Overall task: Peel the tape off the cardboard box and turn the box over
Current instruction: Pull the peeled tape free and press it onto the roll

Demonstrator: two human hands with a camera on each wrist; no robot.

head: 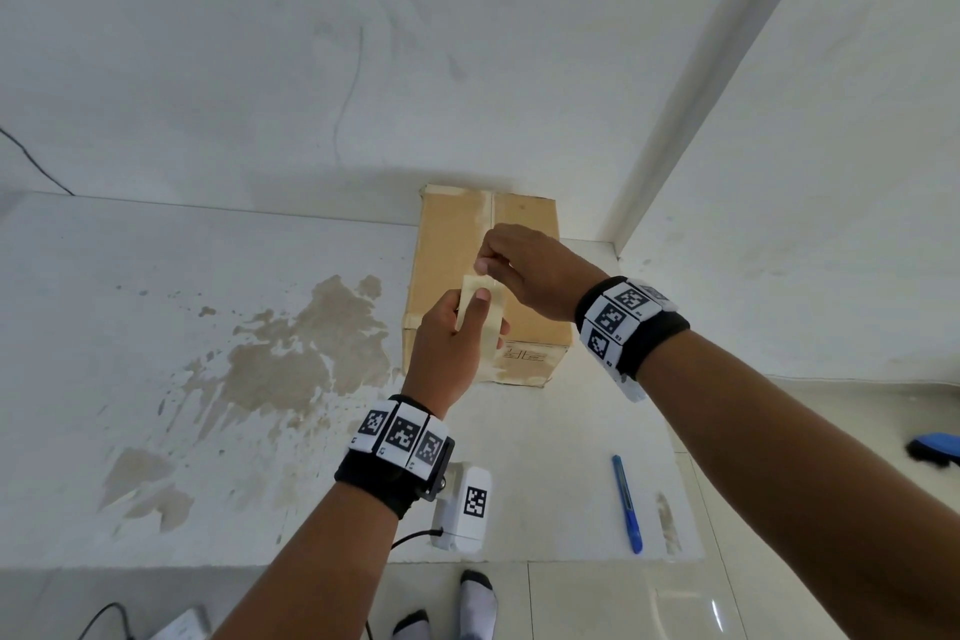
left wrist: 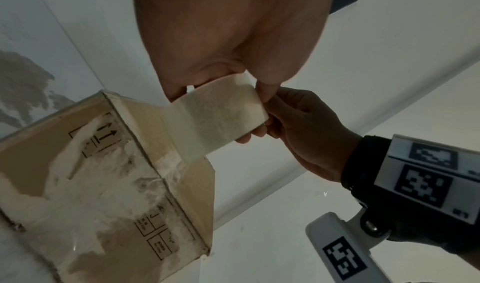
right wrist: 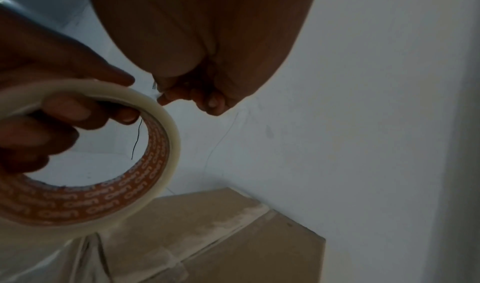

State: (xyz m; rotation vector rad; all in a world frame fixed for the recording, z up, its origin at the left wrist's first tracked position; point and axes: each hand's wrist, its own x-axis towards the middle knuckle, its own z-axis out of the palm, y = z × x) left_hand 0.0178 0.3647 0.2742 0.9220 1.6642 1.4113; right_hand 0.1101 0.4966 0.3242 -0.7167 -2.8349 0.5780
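Observation:
A brown cardboard box [head: 530, 327] stands on the white table, its back against the wall. Pale tape [head: 485, 208] runs along its top seam, and torn white patches show on its side [left wrist: 91, 184]. My left hand [head: 467, 322] grips a roll of pale tape [head: 480, 312] above the near end of the box, with fingers through the orange core [right wrist: 130, 195]. My right hand [head: 485, 265] is just above the roll, its thumb and fingertips [right wrist: 197, 98] pinched at the rim of the roll [left wrist: 215, 119], seemingly on the loose tape end.
A blue utility knife [head: 626, 504] lies on the table [head: 208, 276] near its front right corner. Brown stains [head: 291, 353] mark the table left of the box. White walls meet in a corner behind and right of the box. A blue object [head: 935, 447] sits on the floor at right.

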